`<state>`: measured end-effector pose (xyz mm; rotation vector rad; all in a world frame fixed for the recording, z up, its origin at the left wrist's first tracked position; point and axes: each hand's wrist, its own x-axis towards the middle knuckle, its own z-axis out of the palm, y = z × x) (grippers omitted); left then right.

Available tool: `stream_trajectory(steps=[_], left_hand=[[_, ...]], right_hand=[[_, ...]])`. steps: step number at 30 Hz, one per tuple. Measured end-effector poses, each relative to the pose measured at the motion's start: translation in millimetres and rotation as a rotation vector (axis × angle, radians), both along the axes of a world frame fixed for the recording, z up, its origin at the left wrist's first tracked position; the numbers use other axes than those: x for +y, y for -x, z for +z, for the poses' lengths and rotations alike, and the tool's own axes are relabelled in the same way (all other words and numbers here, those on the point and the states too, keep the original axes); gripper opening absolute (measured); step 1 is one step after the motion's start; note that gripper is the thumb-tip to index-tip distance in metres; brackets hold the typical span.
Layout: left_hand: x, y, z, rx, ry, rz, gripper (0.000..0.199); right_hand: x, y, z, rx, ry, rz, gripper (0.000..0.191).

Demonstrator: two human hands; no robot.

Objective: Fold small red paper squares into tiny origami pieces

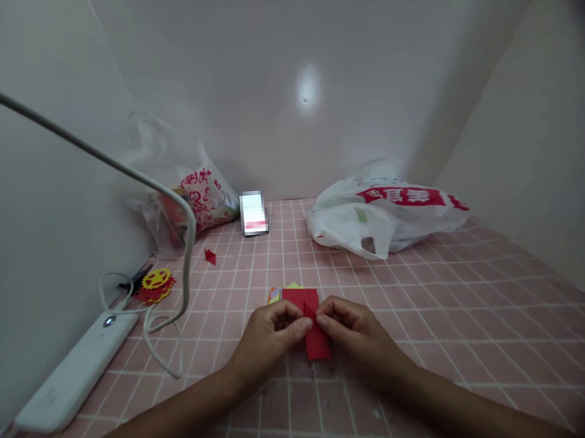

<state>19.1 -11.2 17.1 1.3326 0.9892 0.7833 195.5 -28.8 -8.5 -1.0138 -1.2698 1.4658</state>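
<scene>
A folded strip of red paper (317, 345) hangs between my two hands at the lower middle of the view. My left hand (275, 330) pinches its left edge between thumb and index finger. Opposite it, my right hand (352, 321) pinches the right edge, the fingertips of both hands close together. Behind the strip lies a red paper sheet (298, 295), with yellow, orange and purple paper corners (274, 294) showing around its upper left. My fingers hide part of the folds.
A pink tiled tabletop (431, 343) carries a power strip (77, 371) with a white cable (189, 253), yellow and red paper cutouts (156, 278), a small red paper piece (210, 256), a phone (253, 214), and plastic bags at back left (205, 198) and back right (387, 212).
</scene>
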Motion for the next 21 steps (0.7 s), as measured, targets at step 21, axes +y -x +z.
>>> stream_trajectory(steps=[21], left_hand=[[-1.2,1.5,-4.6,0.134,0.057,-0.22,0.021]], right_hand=[[0.5,-1.9,1.8,-0.021,0.001,0.092,0.023]])
